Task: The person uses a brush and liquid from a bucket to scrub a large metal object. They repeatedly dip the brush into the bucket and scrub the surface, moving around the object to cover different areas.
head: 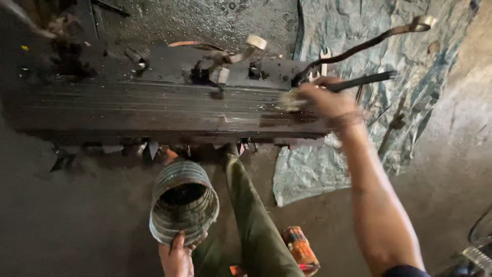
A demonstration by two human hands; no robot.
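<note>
One ribbed metal cylinder [183,202] – open-ended, its dark inside facing the camera – hangs low in the view, in front of the long dark machine [164,105]. The left hand [177,256] grips its near rim from below, fingers curled onto the edge, thumb up against the outer wall.

The right hand [325,100] reaches out to the machine's right end, closed around one dark lever [361,81] that sticks out to the right. A second, curved lever [359,48] rises from the same end, ending in a pale loop beyond the machine, over the sheet. A third, short handle [246,48] with a pale knob stands near the machine's middle.

One crumpled grey sheet [318,169] lies on the floor to the right of the machine, running under its right end. On it, just behind the right hand, one wrench [324,59] shows its open jaw; a few thin rods lie further right, too dim to count.

One leg in olive trousers [253,225] stretches toward the machine's front, right of the cylinder. One orange can [301,250] lies on the floor beside that leg – well in front of the machine. Small scraps litter the floor along the machine's front edge.
</note>
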